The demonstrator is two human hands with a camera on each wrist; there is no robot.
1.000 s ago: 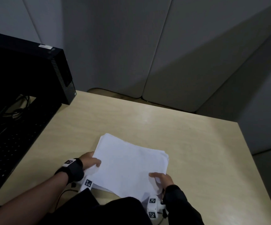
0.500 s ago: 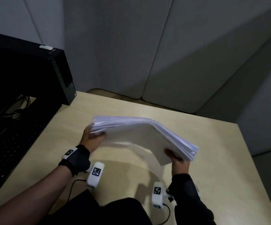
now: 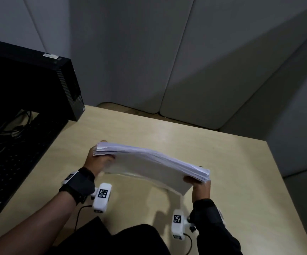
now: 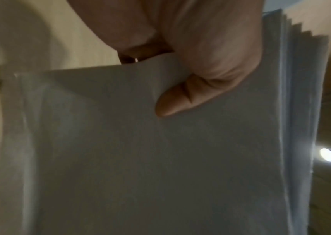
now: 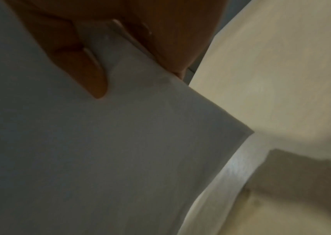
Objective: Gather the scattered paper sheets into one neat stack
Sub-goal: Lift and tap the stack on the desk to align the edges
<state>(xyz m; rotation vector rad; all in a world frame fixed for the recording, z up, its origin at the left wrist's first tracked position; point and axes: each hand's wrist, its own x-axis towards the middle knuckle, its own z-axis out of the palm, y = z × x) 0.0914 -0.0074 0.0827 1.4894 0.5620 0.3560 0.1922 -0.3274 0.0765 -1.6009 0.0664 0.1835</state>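
Note:
A thick stack of white paper sheets stands tipped up on edge over the light wooden desk, its top edge fanned slightly. My left hand grips the stack's left end, thumb on the near face. My right hand grips the right end, thumb on the near face and fingers hidden behind. In the left wrist view the thumb presses the sheets, whose edges are staggered at the right. The right wrist view shows my thumb on the paper near a lower corner.
A black computer tower stands at the desk's back left, with a black keyboard and cables in front of it. Grey partition panels close off the back. The desk's right edge drops to the floor.
The stack lay flat on the desk a second ago; both hands lifted it and tipped it up on edge, and it has since come slightly lower and nearer.

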